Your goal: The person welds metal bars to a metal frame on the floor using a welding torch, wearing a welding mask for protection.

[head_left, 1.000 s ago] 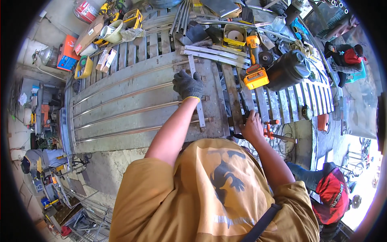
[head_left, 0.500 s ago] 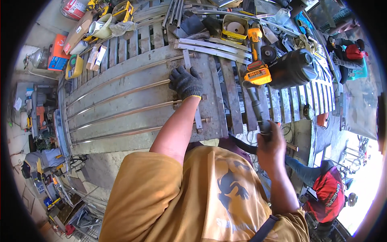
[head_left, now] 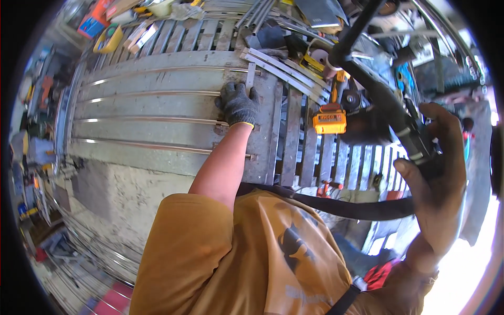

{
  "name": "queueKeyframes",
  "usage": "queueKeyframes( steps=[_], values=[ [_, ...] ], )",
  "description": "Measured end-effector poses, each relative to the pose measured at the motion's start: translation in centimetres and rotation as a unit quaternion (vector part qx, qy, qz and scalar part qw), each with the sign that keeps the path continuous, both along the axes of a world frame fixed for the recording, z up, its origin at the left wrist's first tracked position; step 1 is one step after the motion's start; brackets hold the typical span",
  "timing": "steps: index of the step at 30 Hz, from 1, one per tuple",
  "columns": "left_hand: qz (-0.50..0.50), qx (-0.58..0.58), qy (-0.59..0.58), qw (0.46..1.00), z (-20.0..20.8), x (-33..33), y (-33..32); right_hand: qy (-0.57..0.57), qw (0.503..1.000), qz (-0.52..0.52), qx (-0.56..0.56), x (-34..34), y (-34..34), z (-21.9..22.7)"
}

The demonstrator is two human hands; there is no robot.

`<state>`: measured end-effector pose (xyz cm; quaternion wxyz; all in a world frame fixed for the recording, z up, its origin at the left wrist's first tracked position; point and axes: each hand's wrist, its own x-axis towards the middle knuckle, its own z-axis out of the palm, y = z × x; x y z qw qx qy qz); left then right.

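Observation:
My left hand [head_left: 239, 105], in a dark knitted glove, rests over a flat metal bar [head_left: 250, 76], its thumb on one side and its curled fingers on the other. The bar lies across the right ends of several shiny metal tubes [head_left: 142, 120] on a grey metal plate [head_left: 131, 136]. My bare right hand [head_left: 443, 168] is raised at the right, closed round the black handle of a TIG welding torch [head_left: 375, 86]. The torch's pinkish cup points left, and its long back cap reaches the upper edge. A black hose crosses in front of my body.
An orange-and-black cordless angle grinder [head_left: 329, 118] lies on the slatted bench [head_left: 286, 152], beside a large black welding helmet-like object [head_left: 367, 126]. Flat metal strips [head_left: 286, 71] lie behind my left hand. Cartons and a yellow container [head_left: 108, 39] stand at the far left.
My right hand has lifted the torch up and to the right, closer to the camera. My left hand stays on the bar. The view has shifted, and the bench appears turned slightly.

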<state>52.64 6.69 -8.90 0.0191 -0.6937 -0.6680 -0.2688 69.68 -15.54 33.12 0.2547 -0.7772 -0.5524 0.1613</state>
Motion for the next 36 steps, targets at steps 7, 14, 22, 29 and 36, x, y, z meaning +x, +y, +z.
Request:
queueKeyframes(
  steps=[7,14,22,29,36],
  values=[
    [0.004,-0.031,-0.013,0.999,1.1,-0.5,0.1,0.093,0.989,0.117,-0.004,0.4,9.0,-5.9],
    [-0.072,-0.051,-0.001,0.996,1.4,-1.1,-0.3,-0.146,0.943,0.298,0.008,-0.6,20.4,-13.9],
    [-0.118,-0.025,0.041,0.992,0.7,-0.4,-0.2,-0.275,0.893,0.338,-0.108,-2.8,27.3,-20.1],
    [-0.111,-0.063,-0.089,0.988,-0.6,0.0,0.1,-0.349,0.849,0.383,-0.107,-2.4,29.0,-22.4],
    [-0.112,-0.053,-0.069,0.990,-0.8,0.0,0.0,-0.356,0.842,0.381,-0.140,-2.7,29.2,-22.2]
  ],
)
